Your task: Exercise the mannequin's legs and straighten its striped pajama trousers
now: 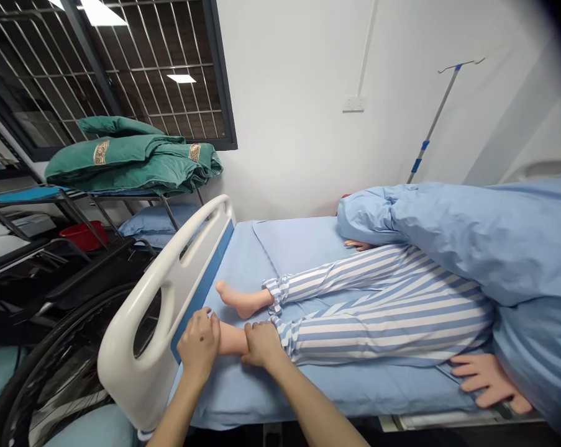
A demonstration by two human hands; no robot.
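A figure that looks like a nursing manikin lies on the bed in blue-and-white striped trousers (383,329). My left hand (199,341) is wrapped round the nearer foot, which it mostly hides. Just below the trouser cuff, my right hand (263,343) grips the lower leg (232,339) near the ankle. Bare skin-coloured leg shows between my two hands. The other foot (240,299) rests on the sheet right behind them, toes pointing up and left.
A white footboard (122,335) rises left of my left hand. Blue bedding (457,236) covers the figure's upper body, and one of its hands (489,380) lies at the near edge. A wheelchair (33,354), folded green quilts (135,161) and an IV pole (433,124) stand around the bed.
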